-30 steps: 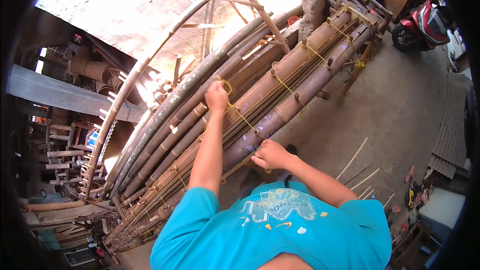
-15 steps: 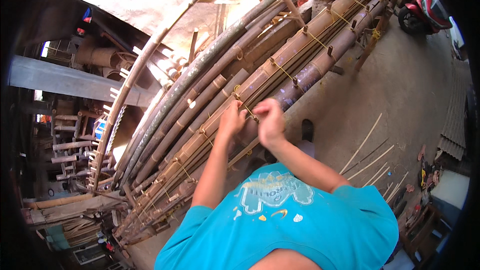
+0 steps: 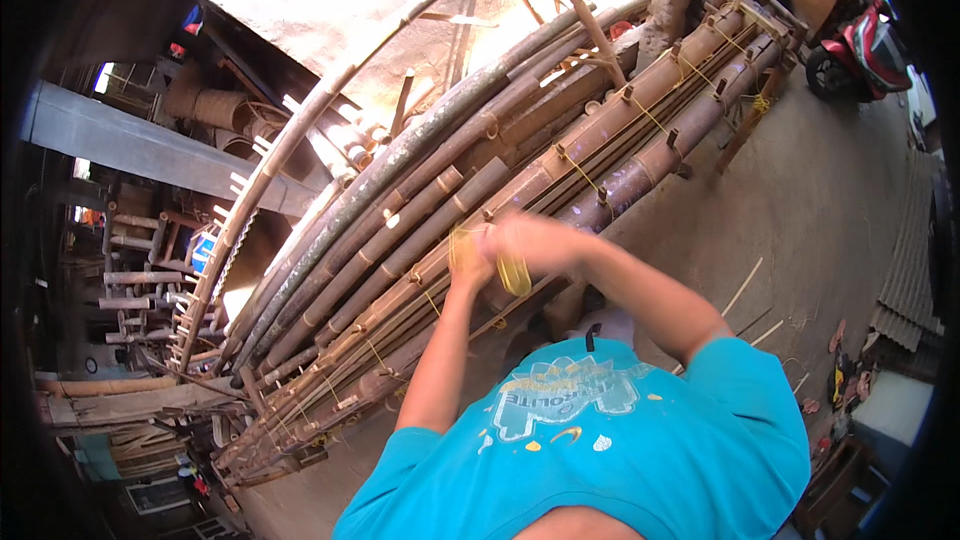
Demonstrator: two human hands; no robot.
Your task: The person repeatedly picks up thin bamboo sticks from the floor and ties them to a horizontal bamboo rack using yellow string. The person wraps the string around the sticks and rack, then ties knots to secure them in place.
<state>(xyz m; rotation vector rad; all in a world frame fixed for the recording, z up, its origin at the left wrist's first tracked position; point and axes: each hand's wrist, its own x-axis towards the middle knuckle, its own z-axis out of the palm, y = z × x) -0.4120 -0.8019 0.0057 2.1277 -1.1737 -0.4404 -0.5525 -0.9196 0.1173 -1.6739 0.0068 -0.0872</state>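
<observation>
One second ago apart, my left fingers [image 3: 482, 246] and right fingers [image 3: 518, 230] now meet above bamboo poles [image 3: 635, 167], left curled round looped yellow cord [image 3: 516, 278], right too blurred to tell. A red motorbike [image 3: 863, 52] stands beyond.

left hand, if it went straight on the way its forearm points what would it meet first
Most likely the thick bamboo pole just ahead of the left hand, though depth is unclear and the hand could pass above it.
</observation>
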